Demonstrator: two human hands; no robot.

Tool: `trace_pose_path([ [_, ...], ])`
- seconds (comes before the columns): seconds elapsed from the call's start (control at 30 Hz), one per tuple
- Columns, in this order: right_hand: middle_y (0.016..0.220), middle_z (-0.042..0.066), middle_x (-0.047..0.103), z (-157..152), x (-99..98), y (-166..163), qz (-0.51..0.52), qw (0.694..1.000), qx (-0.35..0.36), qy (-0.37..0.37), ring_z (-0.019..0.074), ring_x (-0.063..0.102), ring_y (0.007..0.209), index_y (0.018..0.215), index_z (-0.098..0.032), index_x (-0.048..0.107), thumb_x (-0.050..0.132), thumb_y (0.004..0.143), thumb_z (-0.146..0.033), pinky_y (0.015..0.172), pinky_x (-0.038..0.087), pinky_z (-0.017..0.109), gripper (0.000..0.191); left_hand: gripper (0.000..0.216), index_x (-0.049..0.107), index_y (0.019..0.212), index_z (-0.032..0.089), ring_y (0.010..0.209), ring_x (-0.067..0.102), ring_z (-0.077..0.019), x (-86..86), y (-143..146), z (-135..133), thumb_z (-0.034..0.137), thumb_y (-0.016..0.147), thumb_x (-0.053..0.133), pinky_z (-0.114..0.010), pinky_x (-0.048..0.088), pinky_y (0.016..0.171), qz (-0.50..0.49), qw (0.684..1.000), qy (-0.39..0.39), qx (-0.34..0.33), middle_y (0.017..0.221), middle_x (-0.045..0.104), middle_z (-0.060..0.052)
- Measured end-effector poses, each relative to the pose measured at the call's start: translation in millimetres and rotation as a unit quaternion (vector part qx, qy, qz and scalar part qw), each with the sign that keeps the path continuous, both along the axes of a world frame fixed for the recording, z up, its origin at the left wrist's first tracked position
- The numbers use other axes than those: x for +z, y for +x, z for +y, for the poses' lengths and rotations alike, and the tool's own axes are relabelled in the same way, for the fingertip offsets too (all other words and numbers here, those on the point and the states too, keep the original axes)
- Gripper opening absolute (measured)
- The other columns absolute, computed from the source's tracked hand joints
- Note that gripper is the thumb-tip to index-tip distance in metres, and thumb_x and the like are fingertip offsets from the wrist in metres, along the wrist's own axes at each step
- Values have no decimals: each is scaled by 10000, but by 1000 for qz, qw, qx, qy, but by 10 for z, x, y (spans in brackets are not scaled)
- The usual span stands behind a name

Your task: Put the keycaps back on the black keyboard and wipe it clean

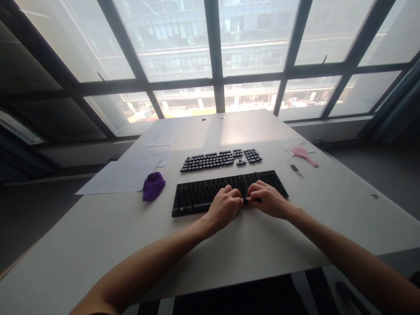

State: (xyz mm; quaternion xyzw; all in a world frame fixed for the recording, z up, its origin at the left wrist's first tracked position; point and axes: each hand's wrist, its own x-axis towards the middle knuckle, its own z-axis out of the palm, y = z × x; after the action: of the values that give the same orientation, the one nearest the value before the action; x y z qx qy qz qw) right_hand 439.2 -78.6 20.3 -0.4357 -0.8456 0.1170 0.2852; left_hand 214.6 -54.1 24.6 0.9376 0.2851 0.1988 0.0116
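Observation:
A black keyboard base (197, 197) lies on the white table (98, 236) in front of me. Behind it, its removed black keycaps (219, 159) are laid out in rows in keyboard order. My left hand (225, 208) and my right hand (267, 199) rest on the base's front edge, fingers curled, and pinch a small dark piece (245, 201) between them. What that piece is I cannot make out.
A crumpled purple cloth (153, 185) lies left of the keyboard, beside sheets of paper (131, 170). A pink brush (303, 155) on a wrapper and a small dark tool (296, 169) lie at the right. Large windows stand beyond the far edge.

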Motion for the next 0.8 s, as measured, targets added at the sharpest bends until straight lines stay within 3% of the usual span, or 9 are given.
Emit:
trace_pose_path([
  [0.13, 951, 46, 698, -6, -34, -8, 11, 1000, 1, 0, 208, 581, 897, 791, -243, 731, 680, 905, -224, 799, 491, 346, 126, 283, 734, 799, 199, 890, 538, -194, -29, 2, 6, 248, 994, 534, -338, 453, 818, -19, 1000, -11, 6, 946, 700, -59],
  [0.27, 959, 51, 708, 49, -32, 51, 80, 997, 6, 3, 214, 608, 921, 827, -240, 738, 670, 906, -257, 845, 499, 360, 106, 141, 706, 917, 193, 915, 554, -206, -27, -6, -2, 246, 965, 585, -353, 472, 850, -35, 999, -35, 22, 979, 700, -60],
  [0.37, 922, 71, 713, 160, -34, 236, 141, 981, -130, 26, 223, 626, 894, 883, -213, 730, 590, 932, -265, 853, 502, 373, 157, 123, 681, 1032, 197, 956, 560, -223, -4, -6, -19, 267, 943, 632, -370, 479, 867, -40, 998, -43, 30, 1021, 700, -63],
  [0.47, 938, 105, 718, 280, -100, 507, 116, 943, -307, 48, 244, 629, 869, 1000, -179, 725, 543, 919, -272, 863, 498, 406, 219, 189, 670, 1122, 213, 980, 564, -229, -4, 15, -17, 265, 943, 639, -372, 481, 858, -36, 998, -40, 28, 1058, 696, -67],
  [0.57, 981, 144, 723, 341, -193, 696, 68, 921, -382, 37, 264, 647, 888, 1080, -149, 715, 557, 904, -301, 878, 496, 418, 281, 192, 694, 1129, 231, 976, 570, -221, -34, 42, 7, 241, 948, 630, -363, 479, 843, -26, 999, -36, 15, 1056, 694, -63],
  [0.67, 978, 144, 735, 345, -232, 711, 81, 917, -390, -15, 249, 680, 829, 1127, -146, 697, 559, 911, -319, 805, 519, 377, 310, 185, 722, 1105, 234, 969, 570, -217, -53, 46, 26, 224, 945, 630, -361, 477, 829, -22, 999, -31, 12, 1042, 693, -66],
  [0.8, 999, 131, 747, 316, -204, 603, 124, 928, -348, -54, 227, 706, 797, 1111, -159, 695, 594, 891, -312, 752, 536, 336, 286, 167, 745, 1057, 228, 958, 573, -217, -22, -17, 5, 205, 930, 641, -359, 474, 809, -11, 999, -31, 24, 1016, 697, -65],
])
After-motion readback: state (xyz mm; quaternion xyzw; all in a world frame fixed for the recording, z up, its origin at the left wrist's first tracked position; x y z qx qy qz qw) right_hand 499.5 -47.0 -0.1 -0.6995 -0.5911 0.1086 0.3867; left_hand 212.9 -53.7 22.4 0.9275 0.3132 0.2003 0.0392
